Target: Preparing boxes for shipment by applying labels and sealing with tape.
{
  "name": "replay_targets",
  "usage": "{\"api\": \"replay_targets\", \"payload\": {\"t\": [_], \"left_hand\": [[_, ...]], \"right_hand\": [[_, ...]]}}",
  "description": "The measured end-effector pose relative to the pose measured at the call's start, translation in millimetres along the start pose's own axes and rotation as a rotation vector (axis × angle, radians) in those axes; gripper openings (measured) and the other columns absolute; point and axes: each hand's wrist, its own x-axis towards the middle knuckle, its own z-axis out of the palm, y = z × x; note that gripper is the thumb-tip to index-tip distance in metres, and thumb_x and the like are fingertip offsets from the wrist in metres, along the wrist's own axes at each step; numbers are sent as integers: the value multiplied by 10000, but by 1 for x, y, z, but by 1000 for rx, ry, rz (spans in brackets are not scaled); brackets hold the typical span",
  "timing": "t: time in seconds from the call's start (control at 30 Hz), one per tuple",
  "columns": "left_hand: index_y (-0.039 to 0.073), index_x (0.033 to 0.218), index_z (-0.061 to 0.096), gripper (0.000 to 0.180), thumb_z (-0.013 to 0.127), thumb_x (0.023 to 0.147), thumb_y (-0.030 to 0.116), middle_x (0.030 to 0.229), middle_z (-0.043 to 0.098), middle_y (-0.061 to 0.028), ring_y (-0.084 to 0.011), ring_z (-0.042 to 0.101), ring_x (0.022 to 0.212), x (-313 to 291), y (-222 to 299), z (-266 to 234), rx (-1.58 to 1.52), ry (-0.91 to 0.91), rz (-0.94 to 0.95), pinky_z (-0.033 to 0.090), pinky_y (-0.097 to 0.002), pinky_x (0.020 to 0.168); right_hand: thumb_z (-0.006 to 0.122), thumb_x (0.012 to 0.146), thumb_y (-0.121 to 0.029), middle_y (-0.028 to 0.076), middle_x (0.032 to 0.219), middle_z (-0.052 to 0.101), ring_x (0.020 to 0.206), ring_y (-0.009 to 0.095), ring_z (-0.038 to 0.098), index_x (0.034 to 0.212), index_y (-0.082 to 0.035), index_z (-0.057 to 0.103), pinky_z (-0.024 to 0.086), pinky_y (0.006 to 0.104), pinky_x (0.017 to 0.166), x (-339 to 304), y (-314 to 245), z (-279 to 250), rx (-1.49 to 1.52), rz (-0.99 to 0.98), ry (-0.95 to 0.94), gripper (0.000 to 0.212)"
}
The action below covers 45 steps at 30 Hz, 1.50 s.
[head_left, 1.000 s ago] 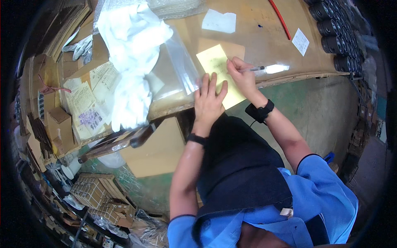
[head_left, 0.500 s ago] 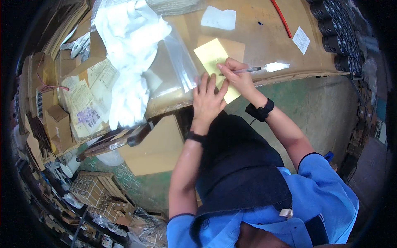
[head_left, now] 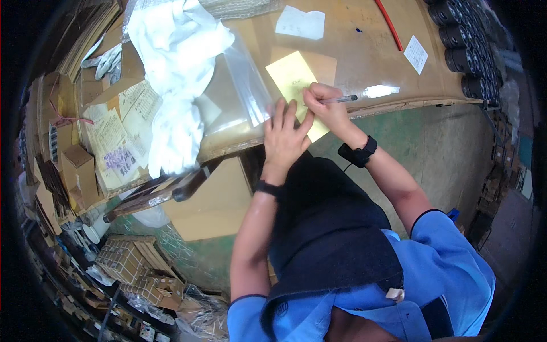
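A yellow sheet of paper (head_left: pixel 291 69) lies tilted near the front edge of the table. My left hand (head_left: pixel 285 135) rests on its lower left part, fingers spread flat. In my right hand (head_left: pixel 326 107) is a pen (head_left: pixel 342 99), held in a writing grip over the sheet's right side; the tip is hidden by my fingers. Some small handwriting shows on the paper. Beside my left hand lies a clear plastic bag (head_left: pixel 248 80). White fabric gloves (head_left: pixel 176 51) are heaped to the left of that.
Several black cylindrical parts (head_left: pixel 456 37) stand in rows at the far right. A red tube (head_left: pixel 390 24), a white label (head_left: pixel 416 55) and a torn white paper (head_left: pixel 300 23) lie on the table. Written sheets (head_left: pixel 117 142) and cardboard boxes (head_left: pixel 78 174) are at the left.
My right hand has shifted very slightly right and down on the sheet, with the pen still in it. The left hand stays nearly where it was.
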Motion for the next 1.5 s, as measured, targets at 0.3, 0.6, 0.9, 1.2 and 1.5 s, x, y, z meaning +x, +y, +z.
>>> {"api": "replay_targets", "payload": {"t": [0.3,0.6,0.9,1.2,1.5], "left_hand": [[270,1173,580,518,663,663,229,1212,476,-125,-340,401,1201,0,1,1,46,19,12,316,-534,999],[280,1201,568,576,661,640,187,1231,462,-119,-340,398,1206,1,0,1,44,-2,8,320,-531,988],[289,1208,568,584,651,638,187,1239,465,-113,-336,396,1214,0,1,1,44,1,18,353,-498,927],[279,1196,571,588,658,623,184,1316,455,-84,-343,399,1209,2,1,0,73,-3,27,315,-536,993],[253,1226,539,632,663,610,188,1328,446,-91,-355,418,1185,3,0,0,82,8,45,377,-514,929]], "right_hand": [[594,894,-199,-4,543,359,563,52,313,643,-13,430,283,267,470,7,-6,-11,84,110,11,353],[639,865,-207,4,552,381,573,54,330,644,-7,436,302,255,491,7,-4,-8,61,62,5,360],[617,875,-153,-19,576,353,572,51,315,638,-8,435,272,252,488,2,-4,-9,55,76,32,332],[614,868,-197,43,537,342,529,87,307,645,-3,426,299,285,466,3,-3,-7,-20,52,51,350],[607,874,-143,4,554,374,563,47,320,636,-13,431,285,249,479,5,0,-6,17,74,82,323]]}}
